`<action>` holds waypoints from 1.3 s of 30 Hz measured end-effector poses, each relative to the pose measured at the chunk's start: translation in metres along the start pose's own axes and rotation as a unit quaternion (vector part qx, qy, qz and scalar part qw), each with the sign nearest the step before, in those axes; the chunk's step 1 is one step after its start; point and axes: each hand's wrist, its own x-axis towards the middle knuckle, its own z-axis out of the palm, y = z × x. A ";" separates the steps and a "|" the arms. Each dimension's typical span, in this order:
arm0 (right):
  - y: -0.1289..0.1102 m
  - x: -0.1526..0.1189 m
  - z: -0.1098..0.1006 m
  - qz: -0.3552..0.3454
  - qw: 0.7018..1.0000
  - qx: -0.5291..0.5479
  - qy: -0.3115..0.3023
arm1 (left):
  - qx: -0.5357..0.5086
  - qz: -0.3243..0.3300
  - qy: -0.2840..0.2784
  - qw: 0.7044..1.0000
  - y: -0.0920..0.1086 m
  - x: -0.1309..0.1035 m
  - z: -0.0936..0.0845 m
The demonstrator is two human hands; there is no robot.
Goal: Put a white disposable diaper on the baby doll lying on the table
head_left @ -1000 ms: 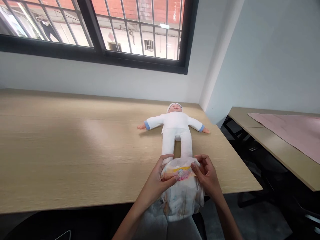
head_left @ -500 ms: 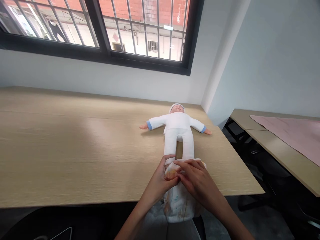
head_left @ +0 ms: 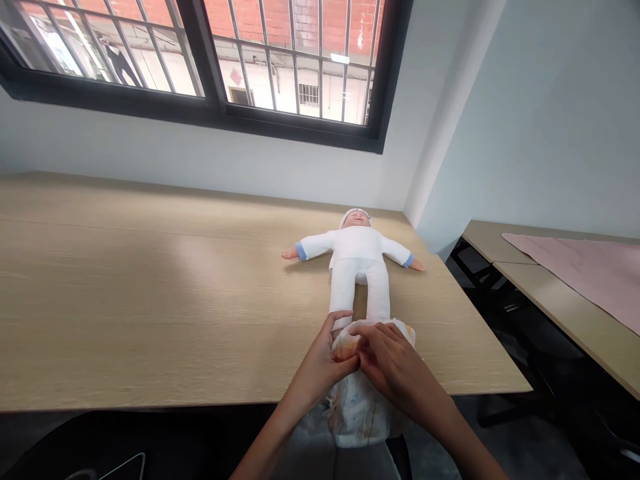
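Note:
A baby doll (head_left: pixel 357 248) in a white suit with blue cuffs and a white cap lies on its back, arms spread, its legs pointing at me. Just below its feet, at the table's front edge, I hold a crumpled white diaper (head_left: pixel 361 417) with orange and blue print; its lower part hangs over the edge. My left hand (head_left: pixel 323 357) grips its left side, thumb and fingers curved around it. Bent over its upper part, my right hand (head_left: pixel 395 363) pinches it near the middle. The right fingertips are partly hidden.
The light wooden table (head_left: pixel 150 300) stretches far to the left, against the wall under a barred window (head_left: pixel 300 67). On the right, past a gap, another table (head_left: pixel 560 297) carries a pink cloth (head_left: pixel 590 267). A black chair (head_left: pixel 125 440) stands at lower left.
The right fingers have shifted slightly on the diaper, and its top edge shows a little more on the right. The view has tilted a bit; the doll lies as before.

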 end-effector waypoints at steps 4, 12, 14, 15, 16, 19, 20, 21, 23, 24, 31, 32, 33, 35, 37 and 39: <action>-0.001 -0.001 0.001 0.003 1.000 0.004 0.007 | 0.001 0.002 -0.004 1.000 0.000 -0.001 0.000; 0.000 -0.002 0.005 0.048 0.997 0.046 0.032 | -0.001 0.003 -0.005 1.000 0.001 -0.001 0.000; 0.004 -0.002 0.006 0.062 0.995 0.061 0.045 | -0.006 0.001 -0.013 1.000 0.001 -0.002 -0.001; 0.006 -0.002 0.005 0.069 0.994 0.068 0.053 | -0.007 0.001 -0.017 1.000 0.001 -0.002 -0.001; 0.008 -0.003 0.004 0.077 0.993 0.074 0.058 | -0.008 0.001 -0.020 1.000 0.001 -0.001 -0.001; 0.012 -0.003 -0.003 0.102 0.990 0.080 0.054 | -0.007 0.000 -0.018 1.000 0.001 -0.001 0.000; 0.012 -0.003 -0.005 0.102 0.991 0.076 0.049 | -0.007 -0.001 -0.015 1.000 0.001 -0.001 0.000; 0.011 -0.003 -0.007 0.097 0.992 0.072 0.045 | -0.009 -0.001 -0.012 1.000 0.001 -0.001 0.000; 0.009 -0.002 -0.008 0.076 0.995 0.060 0.038 | -0.016 -0.002 -0.007 1.000 0.001 -0.001 0.000; 0.007 -0.001 -0.008 0.066 0.996 0.054 0.036 | -0.020 -0.003 -0.006 1.000 0.001 -0.001 0.000; 0.012 0.007 0.002 0.046 0.998 0.000 0.053 | -0.002 0.008 -0.019 1.000 -0.001 -0.001 -0.002; 0.015 0.008 0.002 0.044 0.997 -0.009 0.059 | -0.003 0.010 -0.023 1.000 -0.002 0.000 -0.002; 0.017 0.009 0.003 0.041 0.997 -0.016 0.066 | -0.005 0.009 -0.025 1.000 -0.002 0.000 -0.002; 0.022 0.009 0.003 0.038 0.995 -0.024 0.088 | -0.008 0.004 -0.026 1.000 -0.002 0.000 -0.003; 0.024 0.007 0.002 0.040 0.992 -0.022 0.117 | -0.012 -0.004 -0.027 1.000 -0.002 0.000 -0.002; 0.023 0.002 0.000 0.049 0.989 -0.011 0.139 | -0.014 -0.010 -0.027 0.999 -0.001 -0.001 -0.002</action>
